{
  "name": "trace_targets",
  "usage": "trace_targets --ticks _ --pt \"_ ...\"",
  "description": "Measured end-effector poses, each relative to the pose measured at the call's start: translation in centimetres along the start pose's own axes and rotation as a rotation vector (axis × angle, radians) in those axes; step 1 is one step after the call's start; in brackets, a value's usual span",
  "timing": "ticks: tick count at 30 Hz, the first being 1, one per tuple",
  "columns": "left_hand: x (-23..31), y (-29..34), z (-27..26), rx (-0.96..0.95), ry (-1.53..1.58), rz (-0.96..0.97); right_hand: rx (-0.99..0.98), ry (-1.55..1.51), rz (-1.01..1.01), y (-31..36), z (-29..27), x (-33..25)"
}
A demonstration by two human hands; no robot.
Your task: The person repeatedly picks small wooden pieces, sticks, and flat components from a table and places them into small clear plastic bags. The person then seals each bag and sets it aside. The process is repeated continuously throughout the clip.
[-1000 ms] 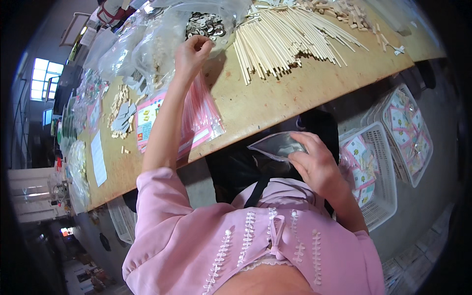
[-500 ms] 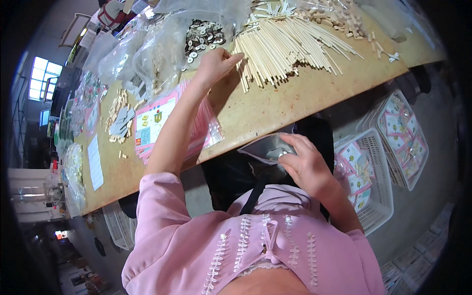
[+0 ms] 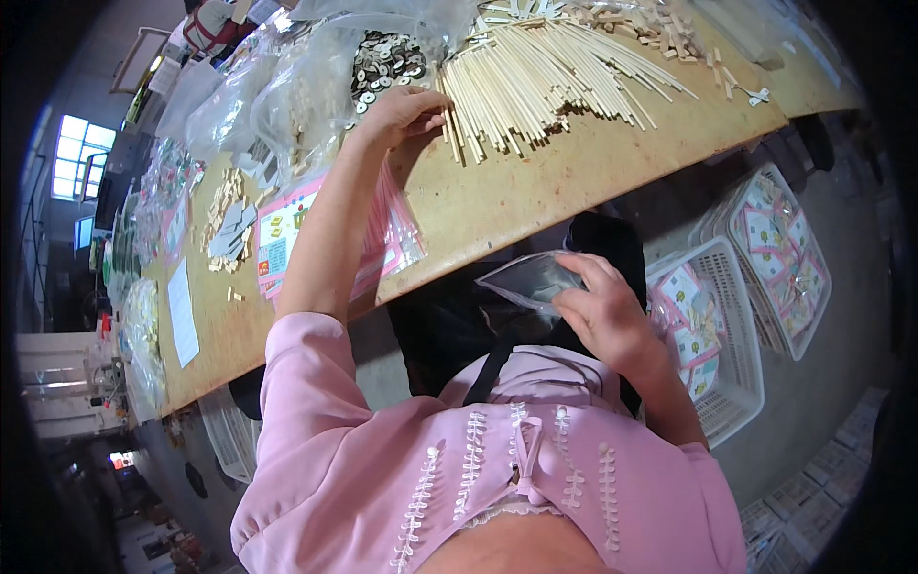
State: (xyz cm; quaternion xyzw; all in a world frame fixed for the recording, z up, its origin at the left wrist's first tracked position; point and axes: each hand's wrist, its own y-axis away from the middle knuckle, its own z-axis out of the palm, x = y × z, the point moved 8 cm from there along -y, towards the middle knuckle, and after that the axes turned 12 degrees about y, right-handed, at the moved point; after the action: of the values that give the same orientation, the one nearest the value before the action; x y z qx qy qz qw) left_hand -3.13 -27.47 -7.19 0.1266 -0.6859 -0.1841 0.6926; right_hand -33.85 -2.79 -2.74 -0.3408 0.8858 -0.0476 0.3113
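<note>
Your left hand (image 3: 406, 107) reaches to the far side of the wooden table (image 3: 535, 196). Its fingers are curled together, their tips touching the near ends of the pile of thin wooden sticks (image 3: 535, 81). Whether they clamp a stick cannot be told. Just left of this hand lies a heap of small round discs (image 3: 382, 62) in an open plastic bag.

Your right hand (image 3: 602, 311) is near your body, below the table edge. Its fingers are pressed together on a small clear plastic bag (image 3: 531, 280), thumb side hidden, holding it over your lap.

Under your left forearm lies a stack of pink printed packets (image 3: 287, 230). Right of your right hand stand two white baskets (image 3: 732, 316) holding printed packets, on the floor.
</note>
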Motion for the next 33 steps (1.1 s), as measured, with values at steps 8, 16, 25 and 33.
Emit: trace_targets --ticks 8,16,25,33 --pt "3.7 11.7 2.2 -0.062 -0.024 0.395 0.026 0.022 0.002 -0.5 -0.6 0.2" --pt "-1.1 22.3 12.8 0.005 -0.133 0.714 0.087 0.042 -0.058 -2.7 -1.4 -1.2" --pt "-1.6 20.7 8.4 0.101 -0.144 0.704 0.044 0.078 -0.006 -0.9 -1.8 1.0" --pt "4.0 10.0 8.6 -0.001 -0.378 0.656 0.009 0.027 0.054 -0.7 -3.6 2.9"
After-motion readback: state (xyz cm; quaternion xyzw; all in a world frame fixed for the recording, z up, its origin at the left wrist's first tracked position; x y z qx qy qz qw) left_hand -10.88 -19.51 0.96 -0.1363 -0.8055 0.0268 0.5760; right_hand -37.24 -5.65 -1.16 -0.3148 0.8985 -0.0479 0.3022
